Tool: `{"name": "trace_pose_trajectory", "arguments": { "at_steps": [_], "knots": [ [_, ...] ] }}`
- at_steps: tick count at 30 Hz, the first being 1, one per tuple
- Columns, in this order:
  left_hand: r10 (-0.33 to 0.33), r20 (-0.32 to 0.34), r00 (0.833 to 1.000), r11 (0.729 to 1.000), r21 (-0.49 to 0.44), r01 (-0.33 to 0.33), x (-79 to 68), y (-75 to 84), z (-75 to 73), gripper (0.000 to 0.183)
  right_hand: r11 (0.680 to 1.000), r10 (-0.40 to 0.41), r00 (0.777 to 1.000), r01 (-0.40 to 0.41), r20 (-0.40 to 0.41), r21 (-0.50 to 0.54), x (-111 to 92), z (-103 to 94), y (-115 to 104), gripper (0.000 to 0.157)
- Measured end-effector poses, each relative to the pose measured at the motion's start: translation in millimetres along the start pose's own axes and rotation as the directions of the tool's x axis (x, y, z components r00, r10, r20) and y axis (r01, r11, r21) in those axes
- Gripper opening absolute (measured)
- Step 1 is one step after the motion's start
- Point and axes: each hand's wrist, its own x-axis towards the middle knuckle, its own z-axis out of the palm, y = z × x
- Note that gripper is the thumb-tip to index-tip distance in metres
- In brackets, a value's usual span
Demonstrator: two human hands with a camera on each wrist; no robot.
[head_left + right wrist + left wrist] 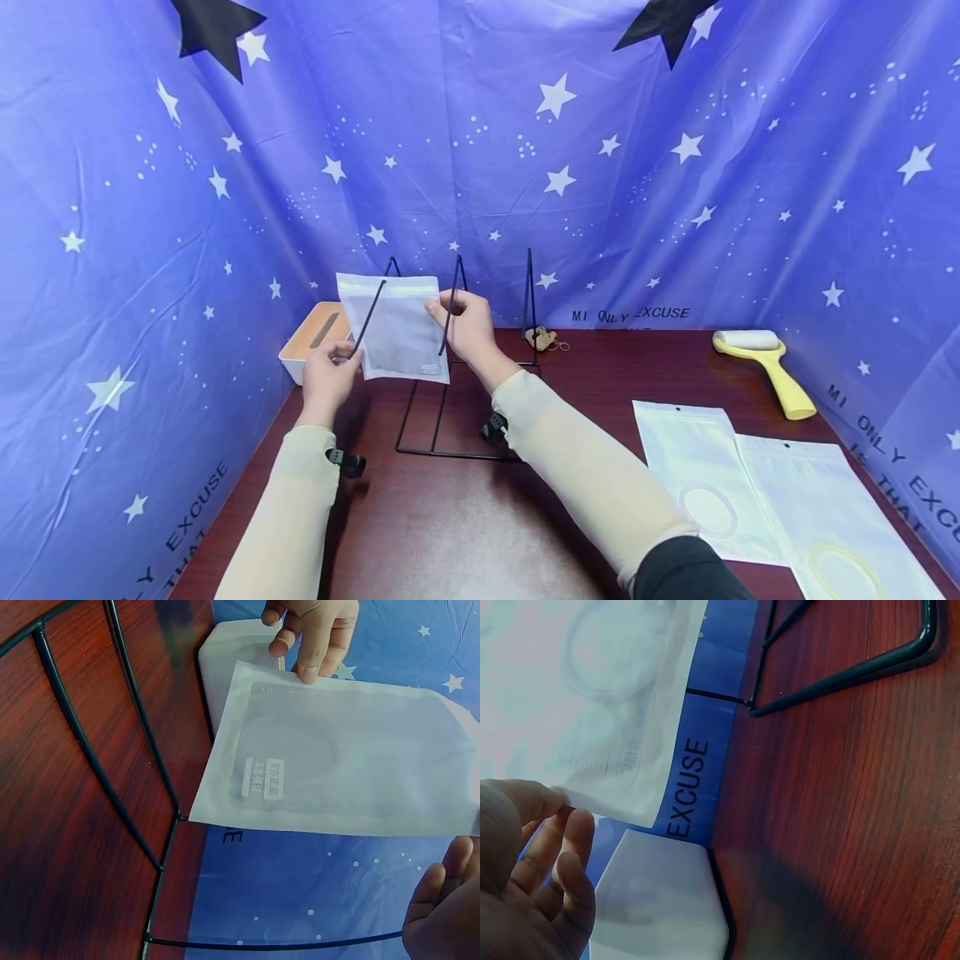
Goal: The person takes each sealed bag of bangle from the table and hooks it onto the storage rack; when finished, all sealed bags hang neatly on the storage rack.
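A white translucent zip pouch (401, 333) is held up among the uprights of a black wire rack (457, 456), with two wires crossing in front of it. My left hand (328, 379) pinches its left edge low down, thumb against fingers in the left wrist view. Up at the right edge, my right hand (471, 325) pinches it between thumb and fingers. A faint ring shape shows through the pouch (532, 682) in the left wrist view. The right wrist view shows a small printed label (271, 778) near one corner of the pouch.
A white box with a slotted wooden lid (315, 333) stands behind my left hand. Two flat white pouches (697, 442) with rings on or in them lie at right, below a yellow-handled lint roller (776, 375). A small tan trinket (542, 338) lies behind the rack.
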Motion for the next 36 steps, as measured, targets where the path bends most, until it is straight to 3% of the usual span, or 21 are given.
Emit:
{"name": "trace_pose_trajectory", "arguments": {
  "at_steps": [30,36],
  "knots": [
    [-0.030,0.023,0.999,0.998,-0.052,0.032,-4.2,-4.2,-6.8,0.029,1.000,0.013,1.000,-0.013,0.009,0.022,-7,-8.0,3,0.016],
    [-0.029,0.001,1.000,0.999,0.014,0.029,-9.6,-8.5,-11.9,0.030,0.998,0.036,0.999,-0.037,0.026,0.052,-12,-13.7,5,0.014]
  ]
}}
